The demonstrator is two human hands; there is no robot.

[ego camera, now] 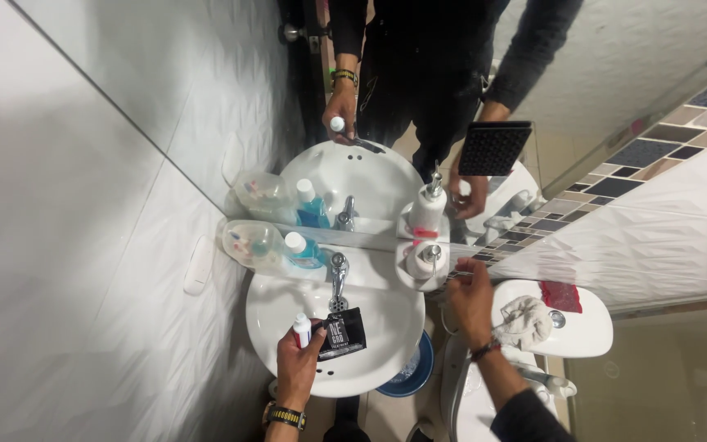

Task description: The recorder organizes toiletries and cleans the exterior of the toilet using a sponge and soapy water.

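My left hand (294,364) is shut on a black tube with a white cap (333,334) and holds it over the white sink basin (386,327). My right hand (470,299) reaches to the edge of the small shelf beside a white pump bottle (421,260). Its fingers are curled at a thin wire rack, and I cannot tell whether they grip it. The mirror (370,123) above the sink reflects both hands and a person in dark clothing.
A chrome faucet (338,278) stands at the back of the basin. Beside it are a blue liquid bottle (300,250) and a clear container of brushes (251,244). A cloth (524,321) and a red item (560,296) lie on the toilet tank lid. A blue bucket (416,370) sits below the sink.
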